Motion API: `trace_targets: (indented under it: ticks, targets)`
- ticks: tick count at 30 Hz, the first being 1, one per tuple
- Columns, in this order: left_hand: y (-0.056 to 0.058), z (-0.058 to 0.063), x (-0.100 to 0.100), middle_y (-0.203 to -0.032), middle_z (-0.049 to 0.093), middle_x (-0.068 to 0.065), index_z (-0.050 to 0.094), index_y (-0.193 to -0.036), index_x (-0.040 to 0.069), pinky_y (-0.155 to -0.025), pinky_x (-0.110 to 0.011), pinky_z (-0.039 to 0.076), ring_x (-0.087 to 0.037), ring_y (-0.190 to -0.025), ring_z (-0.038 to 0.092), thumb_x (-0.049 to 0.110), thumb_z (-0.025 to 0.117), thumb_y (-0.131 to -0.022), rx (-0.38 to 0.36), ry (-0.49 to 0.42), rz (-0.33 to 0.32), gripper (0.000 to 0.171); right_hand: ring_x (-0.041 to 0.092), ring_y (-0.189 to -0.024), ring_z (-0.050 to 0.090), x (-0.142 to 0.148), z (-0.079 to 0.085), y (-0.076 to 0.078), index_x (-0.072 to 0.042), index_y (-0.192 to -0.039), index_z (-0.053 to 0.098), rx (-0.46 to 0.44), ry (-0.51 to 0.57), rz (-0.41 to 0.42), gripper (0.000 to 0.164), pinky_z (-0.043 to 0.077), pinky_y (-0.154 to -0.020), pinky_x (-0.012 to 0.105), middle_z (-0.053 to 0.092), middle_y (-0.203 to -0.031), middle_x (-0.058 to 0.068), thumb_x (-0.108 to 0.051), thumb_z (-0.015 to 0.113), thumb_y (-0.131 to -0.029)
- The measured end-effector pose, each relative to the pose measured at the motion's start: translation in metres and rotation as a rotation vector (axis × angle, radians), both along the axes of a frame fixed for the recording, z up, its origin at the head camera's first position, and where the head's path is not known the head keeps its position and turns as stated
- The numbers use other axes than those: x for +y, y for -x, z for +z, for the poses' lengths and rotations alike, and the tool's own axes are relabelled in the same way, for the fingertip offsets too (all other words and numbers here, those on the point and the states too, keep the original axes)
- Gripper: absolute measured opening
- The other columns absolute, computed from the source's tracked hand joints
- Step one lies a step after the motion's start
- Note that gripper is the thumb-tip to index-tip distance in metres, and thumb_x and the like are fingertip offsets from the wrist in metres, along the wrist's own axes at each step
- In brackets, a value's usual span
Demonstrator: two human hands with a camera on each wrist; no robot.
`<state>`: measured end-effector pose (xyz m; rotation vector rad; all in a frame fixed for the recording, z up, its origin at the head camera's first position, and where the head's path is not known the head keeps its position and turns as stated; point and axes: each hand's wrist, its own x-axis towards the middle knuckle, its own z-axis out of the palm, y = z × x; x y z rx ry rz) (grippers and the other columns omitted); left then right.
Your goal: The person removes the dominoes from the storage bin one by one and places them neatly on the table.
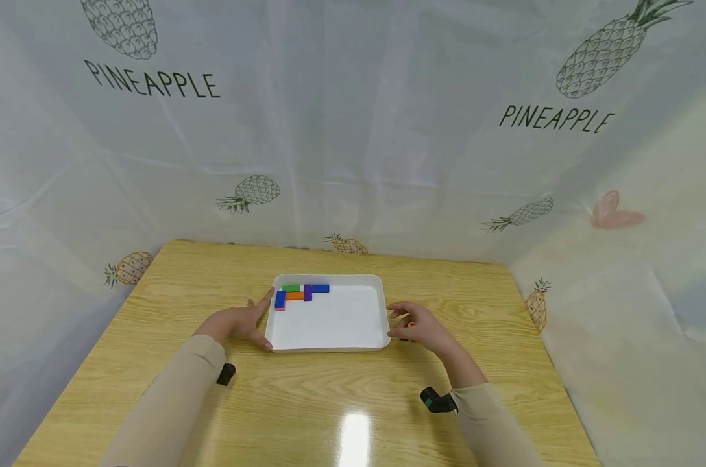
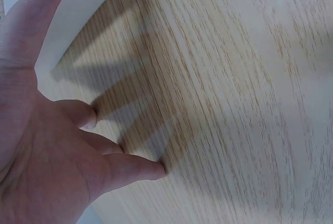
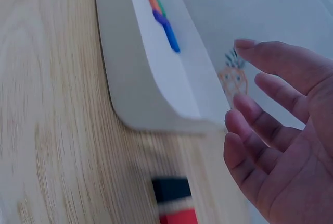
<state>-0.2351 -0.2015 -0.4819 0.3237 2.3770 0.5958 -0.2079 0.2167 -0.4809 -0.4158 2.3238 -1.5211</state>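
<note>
A white rectangular tray [image 1: 329, 327] lies on the wooden table. Along its far left part, small blocks sit together: green [image 1: 291, 288], orange [image 1: 295, 296], purple [image 1: 308, 293], blue [image 1: 321, 288], and another blue block [image 1: 279, 298] over a pink one [image 1: 279, 309]. At the tray's left side is my left hand [image 1: 244, 322], thumb and forefinger spread along the edge. My right hand [image 1: 417, 324] is by the right edge, fingers loosely bent, holding nothing; whether its tips touch the tray I cannot tell. Below it lie a black block [image 3: 171, 189] and a red block [image 3: 178, 217].
Wooden table [image 1: 306, 389] surrounds the tray, with a bright light reflection near the front. A pale curtain [image 1: 341, 130] printed with pineapples hangs behind the table and along both sides. Black wrist devices sit under both sleeves.
</note>
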Motion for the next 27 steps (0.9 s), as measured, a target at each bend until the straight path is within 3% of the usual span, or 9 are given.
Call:
trace_targets:
  ticks: [8,14,17,24,27]
  targets:
    - [0.001,-0.002,0.0,-0.147,-0.004,-0.047,-0.017,-0.153,0.008,-0.103,-0.073,0.015,-0.064,-0.132,0.015,0.04,0.083,-0.076,-0.001,0.008,-0.001,0.131,0.027,-0.085,0.059,-0.035,0.0,0.006,0.004,-0.131,0.054,-0.003,0.023,0.038,0.052,0.051,-0.069,0.03,0.056,-0.116,0.024,-0.004,0.076,-0.084]
    - [0.002,-0.003,-0.001,-0.146,-0.003,-0.048,-0.017,-0.153,0.008,-0.102,-0.074,0.014,-0.065,-0.132,0.014,0.04,0.084,-0.076,0.002,0.005,-0.003,0.131,0.033,-0.086,0.059,-0.068,0.029,-0.001,0.007,-0.127,0.056,0.025,0.017,0.096,0.046,0.05,-0.07,0.028,0.061,-0.108,0.016,-0.001,0.074,-0.085]
    - [0.001,-0.002,-0.002,-0.146,-0.003,-0.048,-0.017,-0.153,0.008,-0.102,-0.074,0.014,-0.065,-0.132,0.014,0.04,0.084,-0.076,0.005,0.002,0.001,0.131,0.031,-0.087,0.059,-0.083,0.035,-0.001,0.007,-0.126,0.057,0.034,0.011,0.102,0.045,0.049,-0.07,0.028,0.062,-0.107,0.016,-0.001,0.074,-0.085]
    - [0.001,-0.003,-0.001,-0.147,-0.002,-0.047,-0.017,-0.153,0.008,-0.103,-0.073,0.016,-0.064,-0.132,0.015,0.042,0.083,-0.076,0.009,0.007,-0.002,0.131,0.025,-0.084,0.06,-0.108,-0.002,0.017,0.0,-0.127,0.059,0.003,0.024,0.074,0.048,0.047,-0.066,0.027,0.062,-0.108,0.016,-0.005,0.077,-0.083]
    - [0.002,-0.004,-0.001,-0.148,-0.002,-0.046,-0.018,-0.153,0.009,-0.103,-0.073,0.017,-0.064,-0.133,0.015,0.043,0.083,-0.075,0.002,0.009,0.0,0.132,0.027,-0.085,0.06,-0.118,-0.008,0.021,-0.001,-0.129,0.059,0.003,0.015,0.079,0.05,0.047,-0.065,0.028,0.062,-0.11,0.017,-0.006,0.078,-0.083]
